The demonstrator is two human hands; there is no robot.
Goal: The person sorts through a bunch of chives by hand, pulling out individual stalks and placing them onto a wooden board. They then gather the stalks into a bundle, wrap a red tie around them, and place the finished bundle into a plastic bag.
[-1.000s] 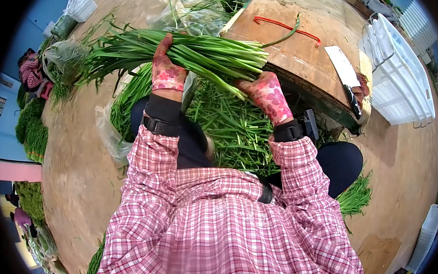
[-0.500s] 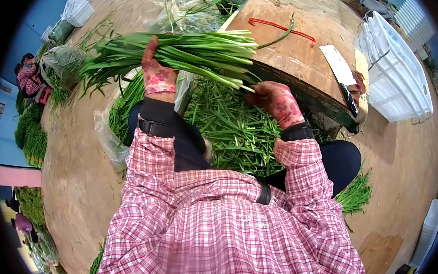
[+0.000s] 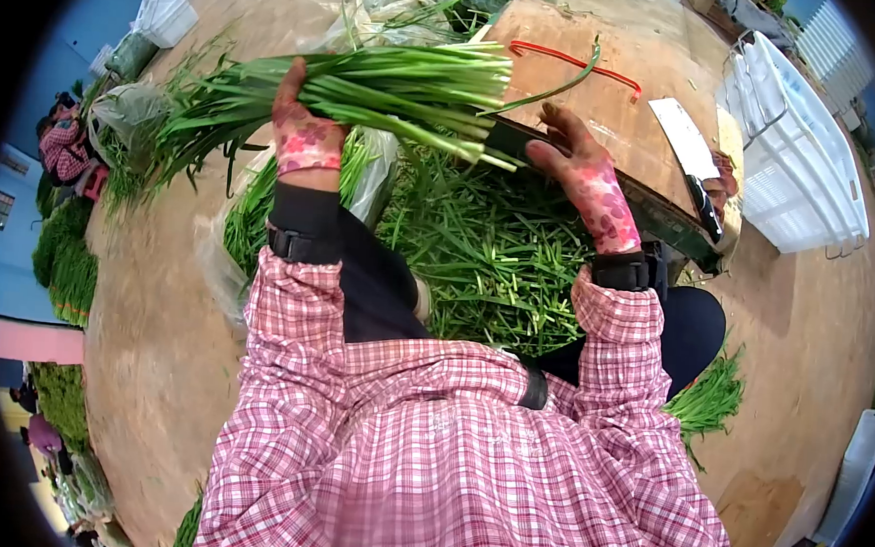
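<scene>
1. green leaves, whitish stem ends: that's the chive-like bunch point(image 3: 388, 95), held up crosswise at arm's length. stems point right toward the table point(image 3: 627, 130), leaf tips fan out left.
2. left hand point(image 3: 306, 130) has its grip wrapped around the leafy middle, thumb up on the near side. right hand point(image 3: 589, 172) has its grip spread apart, holding nothing, just past the stem ends. looks like there's a small gap, so i'd say not touching.
3. step in hand, imo: sorting out the stem ends while the left hand carries the lot. a few stems poke out lower than the rest, so it's not an even butt yet.
4. what a next move calls for: left grip firm but not crushing, right fingers coming in gently from the stem side so nothing slides out.
5. edges: the stem ends overlap the table's near left corner in this view, can't tell if they touch. the cleaver point(image 3: 681, 138) lies to the right of the right hand, handle toward the near edge, so mind that side. red tie point(image 3: 575, 64) and a loose leaf point(image 3: 574, 81) lie farther back.
6. room: best toward the body, over the trimmings heap point(image 3: 503, 268) between the legs. leftward there's brown floor point(image 3: 156, 286), but a plastic bag point(image 3: 377, 170) stands under the bunch.
</scene>
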